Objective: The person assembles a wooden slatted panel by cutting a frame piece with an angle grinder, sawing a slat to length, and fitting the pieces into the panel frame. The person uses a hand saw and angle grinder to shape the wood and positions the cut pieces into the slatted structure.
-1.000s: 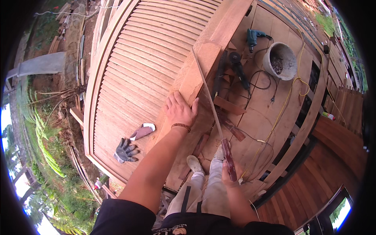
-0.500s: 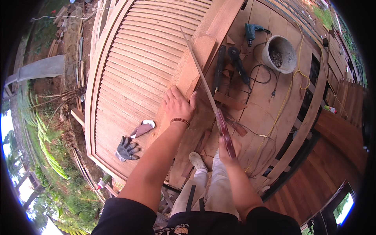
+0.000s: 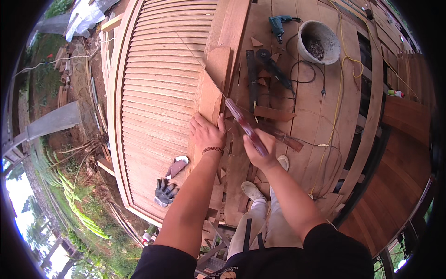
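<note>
My right hand is closed round the dark reddish handle of a handsaw. Its thin blade runs up and to the left across a short wooden board, with the handle's front end close to the board's right edge. My left hand presses on the near end of that board, fingers over the top and thumb along its right side. The board lies on the side rail of a slatted wooden panel. Nearer me on the panel are a grey work glove and a curled piece of sandpaper.
On the plank floor to the right lie a teal power drill, a black angle grinder, a bucket with debris and wood offcuts. A yellow cord and dark cables trail there. Plants grow on the left.
My right hand has pushed the saw forward and left, bringing its handle close to the board. My left hand stays on the board. The whole view has shifted a little.
</note>
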The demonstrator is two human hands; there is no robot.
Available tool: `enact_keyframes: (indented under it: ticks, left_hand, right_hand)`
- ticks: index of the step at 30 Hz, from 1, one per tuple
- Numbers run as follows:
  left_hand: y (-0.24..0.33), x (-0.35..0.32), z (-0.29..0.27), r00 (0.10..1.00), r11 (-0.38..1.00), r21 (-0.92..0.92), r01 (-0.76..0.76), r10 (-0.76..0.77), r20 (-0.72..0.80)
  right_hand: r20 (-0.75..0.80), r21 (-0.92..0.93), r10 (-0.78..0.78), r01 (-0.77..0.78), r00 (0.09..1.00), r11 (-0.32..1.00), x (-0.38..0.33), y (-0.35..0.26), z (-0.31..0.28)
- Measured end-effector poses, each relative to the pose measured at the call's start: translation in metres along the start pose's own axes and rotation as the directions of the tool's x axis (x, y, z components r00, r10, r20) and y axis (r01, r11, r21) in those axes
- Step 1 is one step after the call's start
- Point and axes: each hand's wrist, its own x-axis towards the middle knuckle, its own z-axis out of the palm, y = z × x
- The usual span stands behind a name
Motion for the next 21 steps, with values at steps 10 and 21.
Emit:
enact_keyframes:
  ticks: [10, 21]
  left_hand:
    - [-0.001, 0.004, -0.003, 1.000, 1.000, -0.006, 0.011, -0.011, 0.006]
    - [-0.009, -0.002, -0.004, 0.999, 0.999, 0.002, 0.040, -0.040, 0.036]
  right_hand:
    - [0.050, -0.006, -0.053, 0.053, 0.997, 0.999, -0.067, 0.001, -0.049]
    - [0.100, 0.050, 0.012, -0.017, 0.995, 0.999, -0.107, -0.019, -0.094]
